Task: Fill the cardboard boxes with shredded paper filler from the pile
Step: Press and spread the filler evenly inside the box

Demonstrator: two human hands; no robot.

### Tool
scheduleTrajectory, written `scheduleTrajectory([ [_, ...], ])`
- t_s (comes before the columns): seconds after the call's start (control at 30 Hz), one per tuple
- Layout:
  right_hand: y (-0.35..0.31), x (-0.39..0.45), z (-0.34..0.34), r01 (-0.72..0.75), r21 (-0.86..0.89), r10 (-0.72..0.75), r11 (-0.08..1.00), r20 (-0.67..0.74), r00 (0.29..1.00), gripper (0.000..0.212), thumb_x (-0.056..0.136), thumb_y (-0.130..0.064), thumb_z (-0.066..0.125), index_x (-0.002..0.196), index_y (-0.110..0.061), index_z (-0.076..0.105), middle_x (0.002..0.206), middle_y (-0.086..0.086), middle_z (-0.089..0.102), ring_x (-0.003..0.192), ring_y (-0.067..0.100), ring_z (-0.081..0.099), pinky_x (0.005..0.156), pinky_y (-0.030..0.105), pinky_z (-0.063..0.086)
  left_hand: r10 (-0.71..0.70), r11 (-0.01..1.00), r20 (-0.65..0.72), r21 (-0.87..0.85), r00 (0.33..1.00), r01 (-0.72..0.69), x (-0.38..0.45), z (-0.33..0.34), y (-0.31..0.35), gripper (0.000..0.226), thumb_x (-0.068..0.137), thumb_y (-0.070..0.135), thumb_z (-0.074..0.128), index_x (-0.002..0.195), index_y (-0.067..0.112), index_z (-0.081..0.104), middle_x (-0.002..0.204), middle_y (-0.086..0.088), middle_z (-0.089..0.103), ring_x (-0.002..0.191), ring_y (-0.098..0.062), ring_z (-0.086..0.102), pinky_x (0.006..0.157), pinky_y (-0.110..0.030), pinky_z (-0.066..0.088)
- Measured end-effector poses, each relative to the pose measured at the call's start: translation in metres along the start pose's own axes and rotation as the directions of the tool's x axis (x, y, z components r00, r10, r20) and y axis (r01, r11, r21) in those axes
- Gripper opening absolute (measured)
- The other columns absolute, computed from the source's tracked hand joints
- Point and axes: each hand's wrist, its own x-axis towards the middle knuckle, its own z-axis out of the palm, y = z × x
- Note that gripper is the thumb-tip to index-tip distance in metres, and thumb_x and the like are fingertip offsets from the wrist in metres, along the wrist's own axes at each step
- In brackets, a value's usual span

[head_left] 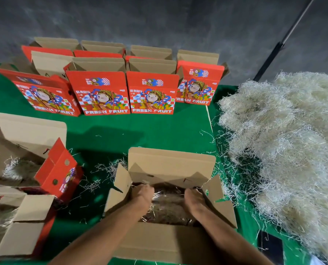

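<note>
Head view: open cardboard box [170,196] sits front centre on the green felt-like worktop [121,138], plain brown corrugated flaps folded outward. Both bare hands are down inside it. Left hand [142,196] and right hand [194,197] press into the shredded paper filler [168,205] already in the box; fingers are buried in the strands, so can't tell the grip on either hand. Filler inside looks thin, stringy, tangled.

Big pile [285,142] of the same pale, crinkly shredded paper heaps along the right side of the worktop, just beside the box, loose strands scattered on the green between them.

Rows of red printed boxes [102,92] stand upright at the back, "FRESH FRUIT" lettering, glossy fronts, brown flaps up. Left side: two more open boxes [25,165], one red-sided and tilted, with some filler inside.
</note>
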Motion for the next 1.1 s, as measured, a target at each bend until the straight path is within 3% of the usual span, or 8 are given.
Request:
scheduleTrajectory([
  [0.23,-0.012,-0.013,-0.030,0.186,-0.136,-0.186,0.973,0.013,0.983,0.031,0.091,0.000,0.052,0.118,-0.007,0.065,0.120,0.015,0.067,0.107,0.032,0.066,0.088,0.036,0.053,0.109,0.986,0.049,0.125,0.993,-0.114,-0.003,-0.020,-0.012,0.035,0.094,-0.003,0.055,0.127,0.007,0.062,0.127,-0.011,0.064,0.118,-0.029,0.060,0.095,-0.042,0.052],
  [0.43,-0.020,-0.027,-0.059,0.405,-0.335,-0.462,0.851,-0.111,0.880,0.028,0.087,-0.011,0.057,0.114,-0.013,0.063,0.117,0.009,0.064,0.110,0.031,0.062,0.086,0.039,0.052,0.325,0.943,-0.210,0.152,0.922,-0.297,-0.022,-0.050,-0.002,0.042,0.086,-0.002,0.062,0.128,0.005,0.057,0.128,-0.015,0.056,0.122,-0.033,0.052,0.091,-0.044,0.049],
  [0.53,-0.024,-0.027,-0.054,0.509,-0.342,-0.527,0.790,0.047,0.849,0.027,0.091,-0.009,0.055,0.117,-0.009,0.061,0.120,0.013,0.062,0.112,0.034,0.061,0.090,0.042,0.050,0.390,0.917,-0.070,0.114,0.918,-0.381,-0.019,-0.047,0.007,0.027,0.086,-0.004,0.060,0.113,-0.002,0.066,0.118,-0.019,0.065,0.113,-0.033,0.061,0.086,-0.039,0.049],
  [0.63,-0.017,-0.023,-0.037,0.622,-0.226,-0.597,0.750,0.173,0.783,0.031,0.102,-0.015,0.044,0.127,-0.003,0.058,0.130,0.018,0.057,0.124,0.035,0.051,0.102,0.046,0.040,0.402,0.913,0.055,0.044,0.914,-0.405,-0.009,-0.031,0.009,0.031,0.097,0.003,0.050,0.126,-0.002,0.060,0.136,-0.020,0.057,0.127,-0.031,0.054,0.106,-0.038,0.041],
  [0.8,-0.027,-0.003,-0.016,0.601,-0.309,-0.521,0.737,0.308,0.796,0.040,0.101,-0.023,0.049,0.139,-0.009,0.051,0.142,0.018,0.048,0.125,0.039,0.052,0.100,0.049,0.046,0.423,0.905,0.179,-0.040,0.888,-0.423,0.006,-0.006,0.006,0.054,0.100,0.001,0.042,0.152,0.013,0.033,0.164,-0.007,0.018,0.150,-0.022,0.016,0.119,-0.036,0.019],
  [0.9,-0.018,0.006,-0.001,0.622,-0.411,-0.552,0.666,0.290,0.782,0.051,0.098,-0.034,0.054,0.145,-0.017,0.043,0.147,0.015,0.040,0.128,0.039,0.048,0.098,0.050,0.047,0.361,0.932,0.253,-0.121,0.897,-0.341,0.012,-0.001,0.008,0.064,0.098,-0.004,0.040,0.157,0.017,0.022,0.166,-0.003,0.002,0.150,-0.025,0.019,0.117,-0.035,0.023],
  [1.0,-0.015,0.014,0.008,0.568,-0.407,-0.509,0.715,0.254,0.822,0.071,0.091,-0.043,0.063,0.150,-0.030,0.027,0.154,0.010,0.030,0.138,0.038,0.037,0.100,0.057,0.042,0.306,0.950,0.293,-0.157,0.906,-0.270,0.019,0.004,0.009,0.071,0.099,-0.008,0.036,0.159,0.021,0.009,0.165,-0.002,-0.002,0.146,-0.026,0.028,0.114,-0.032,0.029],
  [1.1,-0.012,0.021,0.010,0.511,-0.422,-0.404,0.749,0.319,0.857,0.094,0.081,-0.049,0.073,0.155,-0.032,0.017,0.161,0.008,0.017,0.144,0.038,0.026,0.104,0.068,0.033,0.285,0.954,0.295,-0.001,0.912,-0.298,0.026,0.006,0.004,0.082,0.090,-0.018,0.045,0.159,0.015,0.014,0.165,-0.005,-0.006,0.151,-0.028,0.011,0.114,-0.037,0.028],
])
